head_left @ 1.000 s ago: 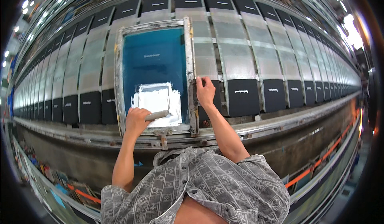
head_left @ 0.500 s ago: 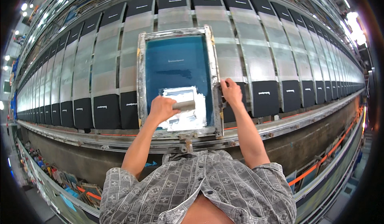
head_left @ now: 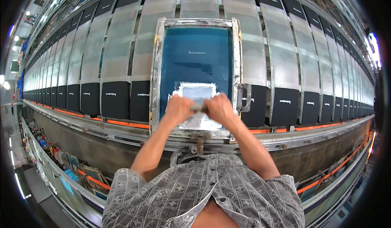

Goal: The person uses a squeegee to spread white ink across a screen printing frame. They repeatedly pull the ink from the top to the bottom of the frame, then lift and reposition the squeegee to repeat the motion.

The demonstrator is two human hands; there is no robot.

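Note:
A silver-edged printing screen (head_left: 156, 77) with blue mesh (head_left: 195, 38) lies in front of me over the row of boards. White ink (head_left: 199, 125) is smeared over its near half, around a pale rectangular patch. My left hand (head_left: 178, 109) is closed round the left end of a squeegee (head_left: 198, 107), and my right hand (head_left: 220, 109) grips its right end. The squeegee stands on the inked part of the mesh, just nearer to me than the pale patch; its blade is mostly hidden by my hands. A metal handle (head_left: 246, 97) on the screen's right side is free of my hand.
Long pale boards run off to both sides, with black fabric pieces (head_left: 115, 99) bearing small white prints at their near and far ends. A metal rail (head_left: 277, 140) passes between me and the boards. Framed screens and clutter (head_left: 87, 173) sit low at the left.
My right hand has left the handle at the screen's right side and taken hold of the squeegee, joining my left. The screen appears farther right in the picture.

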